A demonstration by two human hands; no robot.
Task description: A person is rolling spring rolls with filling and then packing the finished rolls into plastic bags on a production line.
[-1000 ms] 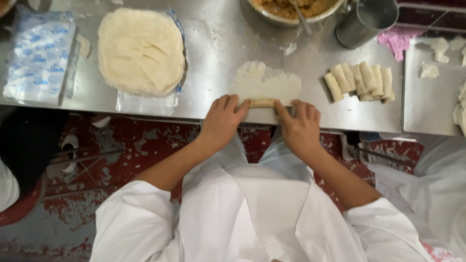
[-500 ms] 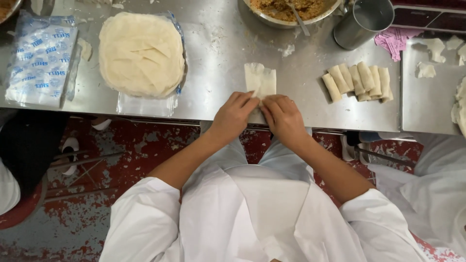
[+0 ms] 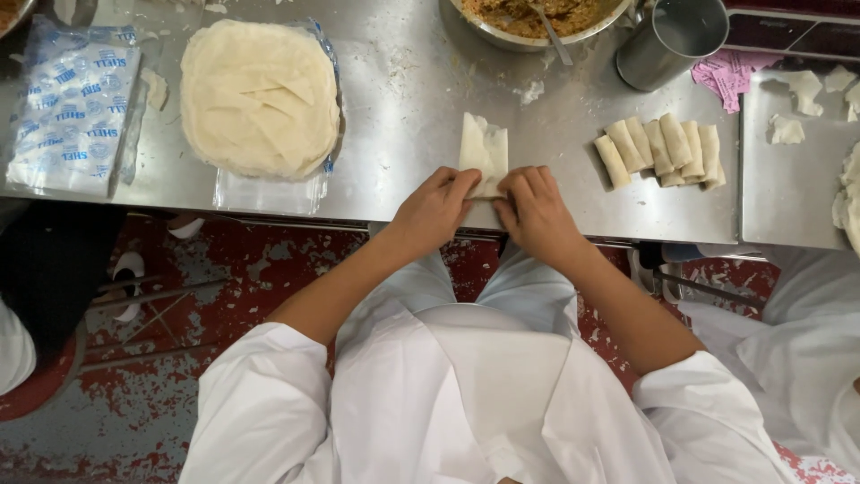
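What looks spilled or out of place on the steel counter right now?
Mostly small mess: torn wrapper scraps lie loose on the right tray, crumbs dot the counter below the filling bowl, and a crumpled pink paper sits by the metal cup. The finished rolls lie slightly fanned, not parallel.

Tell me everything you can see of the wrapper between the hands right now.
The wrapper is a thin, pale, dough-like sheet, folded into a narrow upright strip with a slightly ragged top edge. It lies flat on the steel table near the front edge. The left hand and right hand press its near end from both sides, their fingers covering it. What it holds is hidden.
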